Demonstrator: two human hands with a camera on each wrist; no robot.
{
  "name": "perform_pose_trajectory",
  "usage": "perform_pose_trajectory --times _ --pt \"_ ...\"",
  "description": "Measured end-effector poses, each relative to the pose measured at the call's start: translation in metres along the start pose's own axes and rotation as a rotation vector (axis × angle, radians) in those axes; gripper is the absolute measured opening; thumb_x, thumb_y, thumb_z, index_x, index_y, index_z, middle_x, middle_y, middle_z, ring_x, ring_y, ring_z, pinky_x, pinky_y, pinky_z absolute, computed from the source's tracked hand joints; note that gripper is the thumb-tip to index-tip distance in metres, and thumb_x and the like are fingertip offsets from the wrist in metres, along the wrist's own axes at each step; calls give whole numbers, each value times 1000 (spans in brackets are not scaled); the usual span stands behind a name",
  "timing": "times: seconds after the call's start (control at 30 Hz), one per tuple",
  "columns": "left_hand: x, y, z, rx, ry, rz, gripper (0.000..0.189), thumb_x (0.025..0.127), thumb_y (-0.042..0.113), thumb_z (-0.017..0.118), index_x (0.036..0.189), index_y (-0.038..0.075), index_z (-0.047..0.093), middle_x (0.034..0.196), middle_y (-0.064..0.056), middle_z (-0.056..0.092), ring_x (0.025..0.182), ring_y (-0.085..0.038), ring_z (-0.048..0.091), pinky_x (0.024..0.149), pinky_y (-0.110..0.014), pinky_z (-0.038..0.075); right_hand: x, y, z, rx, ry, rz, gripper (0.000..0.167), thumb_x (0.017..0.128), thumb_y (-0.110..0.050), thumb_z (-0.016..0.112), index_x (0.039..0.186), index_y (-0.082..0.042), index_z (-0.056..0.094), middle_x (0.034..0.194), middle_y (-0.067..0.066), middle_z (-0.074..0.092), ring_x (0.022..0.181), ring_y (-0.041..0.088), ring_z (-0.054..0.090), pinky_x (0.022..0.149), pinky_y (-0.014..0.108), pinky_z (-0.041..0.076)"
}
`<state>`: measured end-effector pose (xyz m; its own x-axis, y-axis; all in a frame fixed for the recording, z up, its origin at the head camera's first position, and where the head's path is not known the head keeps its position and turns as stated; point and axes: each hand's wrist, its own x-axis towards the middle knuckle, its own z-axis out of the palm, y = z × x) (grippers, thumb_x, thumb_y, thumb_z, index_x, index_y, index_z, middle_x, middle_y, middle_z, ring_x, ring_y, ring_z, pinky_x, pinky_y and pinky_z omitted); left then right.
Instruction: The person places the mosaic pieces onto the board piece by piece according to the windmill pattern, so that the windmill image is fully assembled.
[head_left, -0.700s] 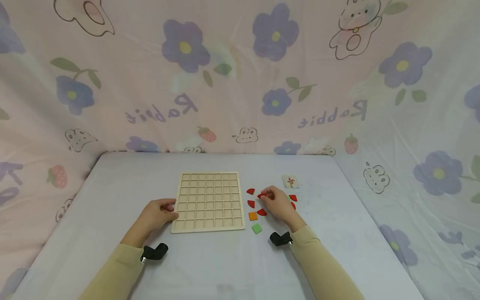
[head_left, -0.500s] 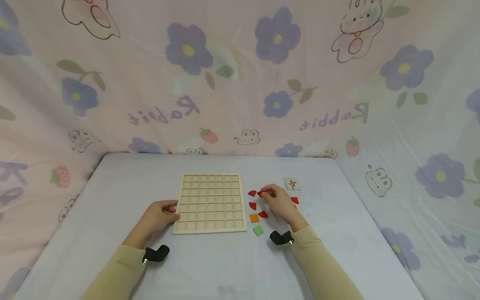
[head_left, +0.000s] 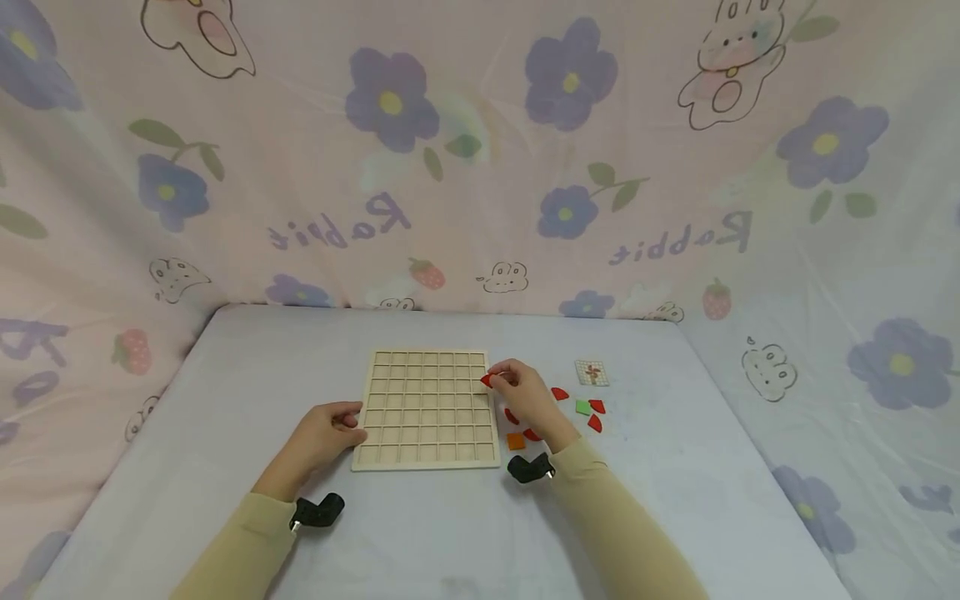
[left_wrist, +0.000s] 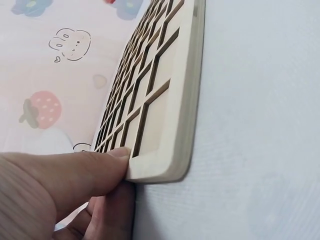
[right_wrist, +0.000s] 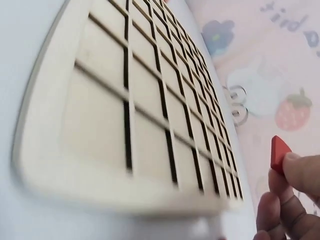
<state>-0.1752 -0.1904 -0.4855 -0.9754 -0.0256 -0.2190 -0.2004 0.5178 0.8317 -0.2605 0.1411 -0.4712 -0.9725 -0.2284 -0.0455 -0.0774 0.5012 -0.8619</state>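
- Currently pinching a red piece [head_left: 487,381] between thumb and fingers of the right hand [head_left: 527,400], apparently lifted clear of the wood, judging by the right wrist view.
- Seen in the head view at the right edge of a wooden board [head_left: 431,401], close to its far right corner, with the pointed end turned left, toward the grid.
- Much nearer that corner with the right hand than with the left hand [head_left: 324,432].
- Gripping the board's left edge with the left hand, thumb over the top of the rim, fingers lower against the side.
- Lying flat, about square and so without a clear long axis: the board, short of the far edge of the table [head_left: 427,533], well in from its left edge.
- Scattered between the board and the table's right edge: other red pieces [head_left: 559,393], some partly hidden by the right hand; an orange square [head_left: 516,441], just beside the board's near right corner; a green square [head_left: 583,407]; a picture card [head_left: 592,372].
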Motion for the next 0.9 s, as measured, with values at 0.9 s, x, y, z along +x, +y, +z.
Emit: perform_pose_trajectory --times 0.9 --pt "2 1 1 -27 26 4 53 81 5 75 130 0 56 95 -8 55 79 -18 53 68 -31 44 60 -36 82 -259 -32 -51 9 96 -23 60 98 -14 59 82 -1 59 68 16 54 61 31 44"
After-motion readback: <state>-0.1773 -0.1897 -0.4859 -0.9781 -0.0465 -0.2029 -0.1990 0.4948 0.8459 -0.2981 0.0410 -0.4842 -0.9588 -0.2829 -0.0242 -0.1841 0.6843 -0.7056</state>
